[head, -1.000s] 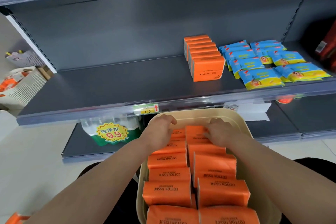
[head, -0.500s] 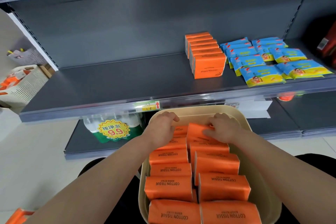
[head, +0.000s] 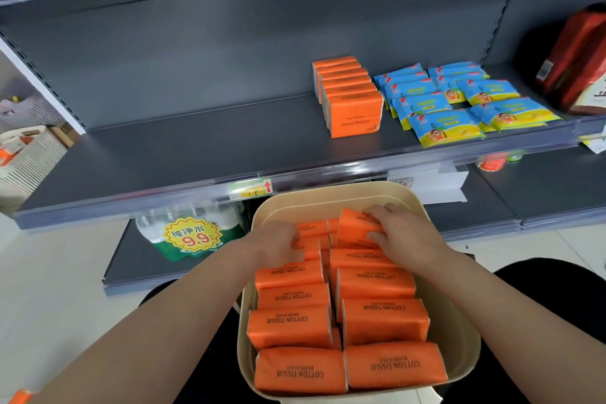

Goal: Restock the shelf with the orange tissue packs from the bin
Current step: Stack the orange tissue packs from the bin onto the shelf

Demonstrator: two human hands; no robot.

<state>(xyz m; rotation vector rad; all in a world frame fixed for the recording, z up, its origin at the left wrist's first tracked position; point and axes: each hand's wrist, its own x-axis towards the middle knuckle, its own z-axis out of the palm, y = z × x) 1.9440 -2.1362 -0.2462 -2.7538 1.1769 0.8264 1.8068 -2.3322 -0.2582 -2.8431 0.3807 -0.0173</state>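
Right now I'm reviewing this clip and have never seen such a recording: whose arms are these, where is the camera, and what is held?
No machine here: a person works with bare hands, and the one picture comes from a camera worn on their head, looking forward and down. The beige bin before them holds orange tissue packs in two columns. The right hand grips one tilted pack at the far end, raised above the rest. The left hand has its fingers curled down among the left column's packs; whether it grips one is unclear. On the grey shelf above stands a row of the same orange packs, with blue-and-yellow packets to its right.
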